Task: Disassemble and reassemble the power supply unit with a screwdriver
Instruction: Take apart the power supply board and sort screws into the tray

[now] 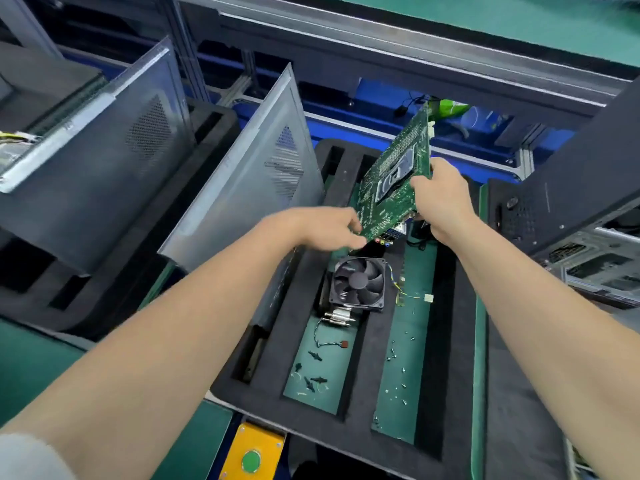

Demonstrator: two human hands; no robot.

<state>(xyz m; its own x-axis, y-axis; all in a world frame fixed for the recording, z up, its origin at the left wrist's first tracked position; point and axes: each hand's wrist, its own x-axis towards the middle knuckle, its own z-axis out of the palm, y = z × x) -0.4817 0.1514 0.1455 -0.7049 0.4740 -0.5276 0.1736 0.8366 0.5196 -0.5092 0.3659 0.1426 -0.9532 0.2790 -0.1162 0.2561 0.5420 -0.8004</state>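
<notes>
Left hand point(325, 226): pinches the near lower corner of the circuit board point(391, 181).
Right hand point(440, 199): grips the board's right edge, fingers curled behind it.
Board: in the air, tilted on edge, over the far end of the foam tray point(446, 341).
Power supply unit: cannot be made out; possibly inside the computer case point(588, 202) at right. No screwdriver in view.
Risk, grip: a thin corner pinch could slip, or flex the board.
Risk, below: the cooler fan point(358, 280) lies just under the near edge; lowering carelessly could knock the connectors against it.
Risk, left: a swung elbow could tip the standing side panels point(249, 174).
Risk, near right: loose screws point(393, 353) could scatter if the tray is jolted.
</notes>
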